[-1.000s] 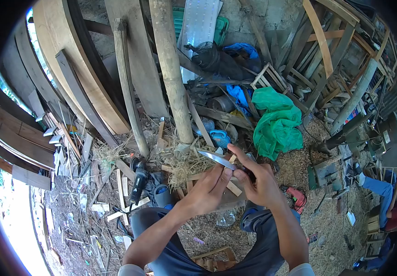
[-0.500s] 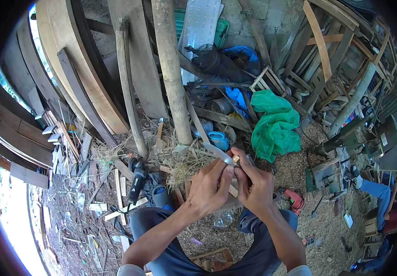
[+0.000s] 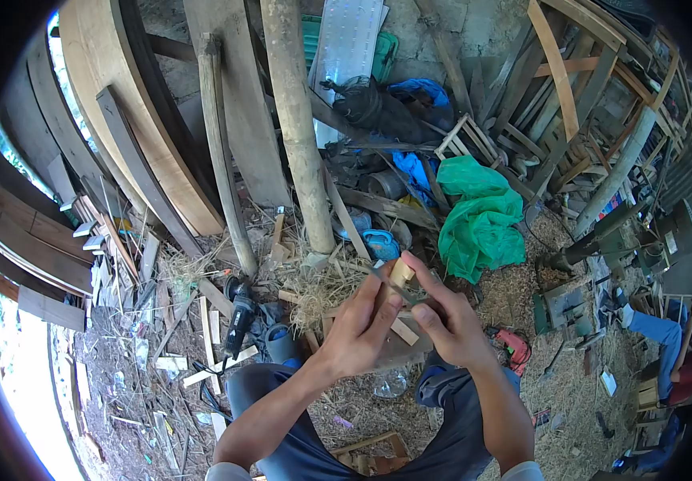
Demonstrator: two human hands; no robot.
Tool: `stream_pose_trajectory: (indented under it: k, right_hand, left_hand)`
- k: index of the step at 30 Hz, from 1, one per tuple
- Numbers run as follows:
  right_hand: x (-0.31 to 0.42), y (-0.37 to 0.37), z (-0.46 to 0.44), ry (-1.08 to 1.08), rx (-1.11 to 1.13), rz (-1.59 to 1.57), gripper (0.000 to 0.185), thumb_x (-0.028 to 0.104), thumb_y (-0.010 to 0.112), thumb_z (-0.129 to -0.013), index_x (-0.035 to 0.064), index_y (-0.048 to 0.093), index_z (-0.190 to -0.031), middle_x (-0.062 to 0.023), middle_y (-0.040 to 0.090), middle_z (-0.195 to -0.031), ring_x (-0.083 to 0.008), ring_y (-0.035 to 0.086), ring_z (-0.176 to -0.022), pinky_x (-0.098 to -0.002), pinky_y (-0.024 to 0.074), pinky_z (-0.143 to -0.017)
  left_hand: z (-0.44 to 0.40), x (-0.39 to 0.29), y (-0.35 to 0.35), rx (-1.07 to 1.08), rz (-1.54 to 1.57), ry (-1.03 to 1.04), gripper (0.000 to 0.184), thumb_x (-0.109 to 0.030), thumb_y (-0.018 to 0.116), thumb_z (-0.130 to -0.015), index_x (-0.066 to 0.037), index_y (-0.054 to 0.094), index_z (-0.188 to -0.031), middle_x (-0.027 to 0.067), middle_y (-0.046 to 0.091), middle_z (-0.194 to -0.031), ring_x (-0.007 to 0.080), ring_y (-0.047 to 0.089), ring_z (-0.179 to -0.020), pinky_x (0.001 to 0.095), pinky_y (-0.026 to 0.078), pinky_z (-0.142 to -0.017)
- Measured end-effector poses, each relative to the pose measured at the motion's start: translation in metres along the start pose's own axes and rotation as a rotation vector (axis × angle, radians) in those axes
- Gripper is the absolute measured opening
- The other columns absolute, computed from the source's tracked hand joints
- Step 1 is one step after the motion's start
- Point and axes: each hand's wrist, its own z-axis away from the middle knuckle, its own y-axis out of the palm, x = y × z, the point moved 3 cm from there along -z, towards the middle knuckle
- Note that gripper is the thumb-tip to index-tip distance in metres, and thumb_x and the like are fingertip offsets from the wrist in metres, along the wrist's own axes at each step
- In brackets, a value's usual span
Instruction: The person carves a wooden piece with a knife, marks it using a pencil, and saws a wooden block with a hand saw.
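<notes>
Head view: the left grip [image 3: 359, 329] pinches a small wooden block [image 3: 401, 272], raised beyond the knees [image 3: 252, 383] above the littered floor [image 3: 574, 393]; the right grip [image 3: 454, 323] wraps a knife [image 3: 409, 298], handle hidden. Light, stiff wood, I'd judge; best held low, clear of the blade.

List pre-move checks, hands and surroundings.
1. Wood piece gripped: ok, in the left hand.
2. Knife under control: ok, apparently in the right hand.
3. Left thumb well away from the knife: not ok, very close.
4. Cutting edge direction: cannot tell, too little shows.
5. Black power tool set down: ok, on the ground.
6. Ground tidy: not ok, wood strips lie about.
</notes>
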Motion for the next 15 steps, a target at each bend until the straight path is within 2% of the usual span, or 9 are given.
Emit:
stream_pose_trajectory:
  k: [1, 3, 4, 6, 10, 15]
  right_hand:
    - [0.001, -0.001, -0.001, -0.038, -0.002, 0.109, 0.059, 0.014, 0.058, -0.092, 0.0039, 0.033, -0.144, -0.0071, 0.063, -0.11, -0.0115, 0.046, -0.053, -0.0259, 0.0428, -0.055]
    - [0.003, -0.004, -0.003, -0.073, -0.007, 0.22, 0.061, 0.013, 0.059, -0.09, 0.003, 0.033, -0.144, -0.0117, 0.06, -0.125, -0.014, 0.049, -0.054, -0.0272, 0.0445, -0.057]
    - [0.005, -0.004, -0.003, -0.085, 0.006, 0.211, 0.062, 0.011, 0.06, -0.089, 0.0023, 0.033, -0.144, -0.0138, 0.052, -0.133, -0.0181, 0.052, -0.055, -0.0283, 0.0458, -0.059]
    - [0.009, -0.003, -0.004, -0.096, 0.026, 0.199, 0.063, 0.009, 0.061, -0.087, 0.0015, 0.033, -0.143, -0.0159, 0.043, -0.141, -0.0222, 0.056, -0.057, -0.0295, 0.047, -0.06]
    - [0.011, -0.004, -0.003, -0.135, 0.001, 0.254, 0.06, 0.01, 0.061, -0.088, 0.0028, 0.036, -0.142, -0.0159, 0.05, -0.135, -0.0295, 0.062, -0.061, -0.0314, 0.0485, -0.06]
    - [0.011, -0.003, -0.003, -0.213, -0.07, 0.368, 0.055, 0.01, 0.06, -0.088, 0.006, 0.042, -0.14, -0.0136, 0.055, -0.129, -0.0293, 0.063, -0.055, -0.0315, 0.0483, -0.054]
  left_hand:
    - [0.001, 0.001, -0.001, 0.004, 0.001, -0.002, 0.046, -0.022, 0.043, -0.1, 0.001, 0.035, -0.138, 0.0251, 0.055, -0.117, 0.0369, 0.057, -0.108, 0.0401, 0.043, -0.092]
    - [0.002, -0.002, -0.003, 0.03, 0.019, -0.018, 0.047, -0.021, 0.046, -0.099, 0.001, 0.035, -0.139, 0.0251, 0.056, -0.117, 0.0374, 0.057, -0.109, 0.0409, 0.042, -0.093]
    - [0.002, -0.004, -0.004, 0.031, 0.02, -0.018, 0.047, -0.021, 0.046, -0.099, 0.001, 0.035, -0.139, 0.0251, 0.056, -0.117, 0.0374, 0.057, -0.109, 0.0409, 0.042, -0.093]
    - [0.004, -0.008, -0.004, 0.073, -0.012, 0.012, 0.048, -0.014, 0.044, -0.1, 0.007, 0.03, -0.141, 0.0166, 0.045, -0.135, 0.0211, 0.043, -0.124, 0.034, 0.032, -0.103]
    - [0.004, -0.009, -0.006, 0.102, -0.117, 0.064, 0.049, -0.016, 0.045, -0.1, 0.008, 0.03, -0.14, 0.0188, 0.046, -0.135, 0.0227, 0.044, -0.124, 0.0352, 0.033, -0.103]
    - [0.008, -0.013, -0.005, 0.115, -0.077, 0.041, 0.053, -0.019, 0.046, -0.1, 0.008, 0.028, -0.142, 0.0194, 0.051, -0.129, 0.0229, 0.047, -0.12, 0.0342, 0.035, -0.101]
